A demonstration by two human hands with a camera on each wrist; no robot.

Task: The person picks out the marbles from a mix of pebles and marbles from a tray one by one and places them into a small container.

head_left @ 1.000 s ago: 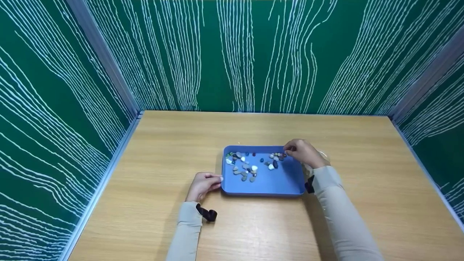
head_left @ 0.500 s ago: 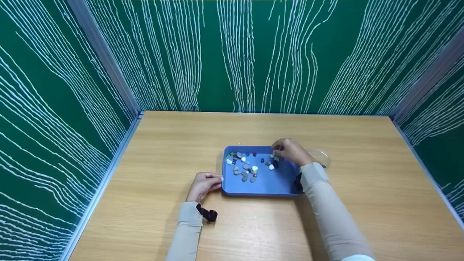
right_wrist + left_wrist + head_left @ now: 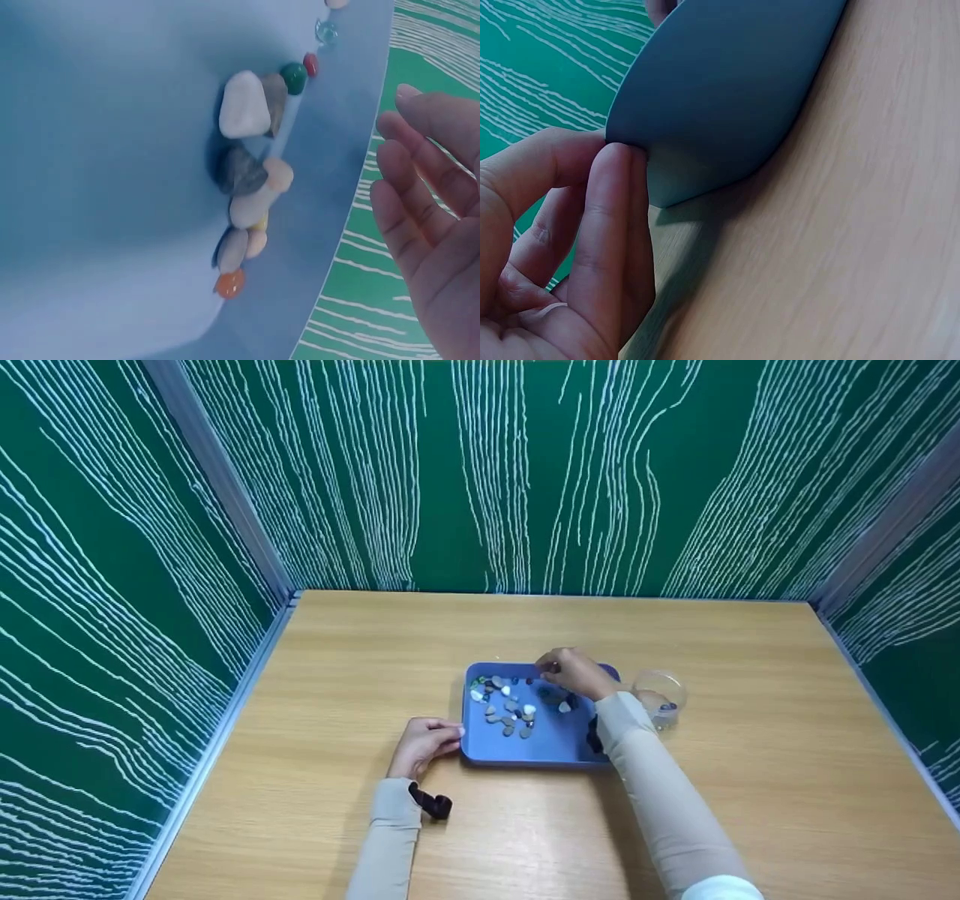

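Left hand [image 3: 424,742] pinches the blue tray [image 3: 555,746] at its edge; right hand [image 3: 574,671], fingers loosely curved, is by the far rim, with nothing visible in it.
The tray, standing on the worktop [image 3: 360,660], looks stiff and light; its rim should give good hold. Inside, the white pebble [image 3: 244,105] seems hard, smooth, best pinched by its sides; the orange bead [image 3: 230,283] may roll or slip. The clear cup [image 3: 660,694], just beside the tray, looks thin, so hold it gently.
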